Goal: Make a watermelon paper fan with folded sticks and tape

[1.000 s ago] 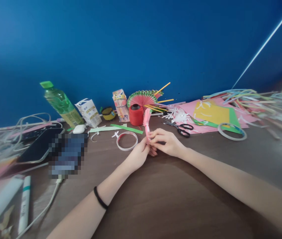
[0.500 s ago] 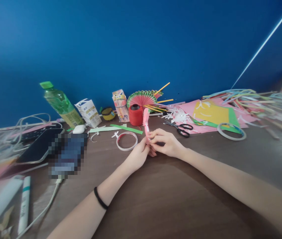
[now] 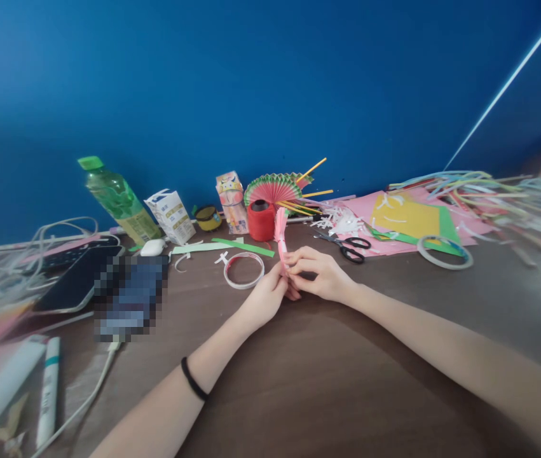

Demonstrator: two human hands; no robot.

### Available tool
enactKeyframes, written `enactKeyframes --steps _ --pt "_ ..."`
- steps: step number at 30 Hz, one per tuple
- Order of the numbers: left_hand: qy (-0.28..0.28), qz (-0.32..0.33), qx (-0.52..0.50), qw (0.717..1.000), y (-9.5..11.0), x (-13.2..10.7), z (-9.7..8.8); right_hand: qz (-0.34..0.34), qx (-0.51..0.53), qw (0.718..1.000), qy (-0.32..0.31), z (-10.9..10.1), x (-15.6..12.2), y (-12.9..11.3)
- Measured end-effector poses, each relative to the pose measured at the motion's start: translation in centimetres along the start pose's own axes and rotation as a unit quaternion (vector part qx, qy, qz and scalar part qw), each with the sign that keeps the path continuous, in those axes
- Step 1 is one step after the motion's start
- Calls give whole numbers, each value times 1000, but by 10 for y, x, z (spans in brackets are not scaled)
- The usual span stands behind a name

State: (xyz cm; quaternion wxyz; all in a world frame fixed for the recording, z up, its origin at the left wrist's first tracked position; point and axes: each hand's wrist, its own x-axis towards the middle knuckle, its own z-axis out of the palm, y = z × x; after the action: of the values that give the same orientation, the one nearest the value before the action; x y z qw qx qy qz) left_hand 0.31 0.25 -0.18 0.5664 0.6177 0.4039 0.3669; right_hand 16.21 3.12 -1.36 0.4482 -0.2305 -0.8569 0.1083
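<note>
Your left hand (image 3: pixel 266 294) and right hand (image 3: pixel 318 272) both pinch the slim, pink folded-paper strip (image 3: pixel 280 228) low down; its long axis stands near-upright above your fingers, neither hand nearer.

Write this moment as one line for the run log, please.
left hand: holds pink paper piece | right hand: pinches its lower part | nearby: tape roll, black-handled scissors, red spool

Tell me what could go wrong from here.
The narrow pink paper piece is held by both the left hand and right hand; too firm a pinch might crease it. The tape roll lies close to the left hand and could get nudged. The scissors lie beyond the right hand; a careless reach might knock them.
</note>
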Motion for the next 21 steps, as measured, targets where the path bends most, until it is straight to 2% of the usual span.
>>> enactKeyframes --steps 7,21 --pt "-4 -4 -2 1000 -1 0 -1 -16 -26 1000 4 -1 1 -1" --pt "0 -5 -16 1000 -2 1 0 -1 4 1000 -3 -1 1 -1"
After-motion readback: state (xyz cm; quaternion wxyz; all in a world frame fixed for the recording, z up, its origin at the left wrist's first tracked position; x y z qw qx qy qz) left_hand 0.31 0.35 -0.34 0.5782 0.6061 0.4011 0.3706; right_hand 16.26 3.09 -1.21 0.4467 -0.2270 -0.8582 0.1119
